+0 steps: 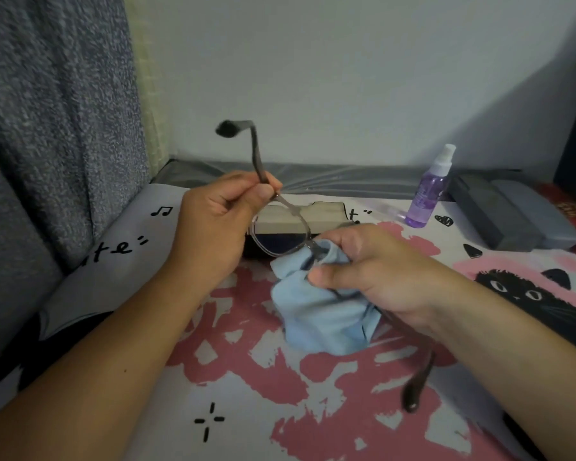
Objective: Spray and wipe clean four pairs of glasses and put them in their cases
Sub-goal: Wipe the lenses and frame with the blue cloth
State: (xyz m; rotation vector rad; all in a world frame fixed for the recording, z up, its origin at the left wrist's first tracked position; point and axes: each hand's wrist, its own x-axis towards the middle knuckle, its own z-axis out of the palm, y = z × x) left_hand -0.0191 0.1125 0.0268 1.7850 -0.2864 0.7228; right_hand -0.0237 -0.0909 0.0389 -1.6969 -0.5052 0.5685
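A pair of grey translucent glasses [280, 232] hangs in the air above the bed cover. My left hand [220, 214] pinches the frame at its left hinge, and that temple sticks up. My right hand [363, 264] grips a light blue cloth [316, 314] wrapped over the right lens, which is hidden. The other temple trails down past my right wrist. Behind the glasses lies an open case [320, 216] with a pale lining. A purple spray bottle [428, 191] stands upright at the back right.
Two shut grey cases [512, 214] lie side by side at the right, beyond the bottle. The surface is a patterned pink and white cover [246, 377] with a black cat print. A grey blanket [47, 128] hangs at the left and a wall rises behind.
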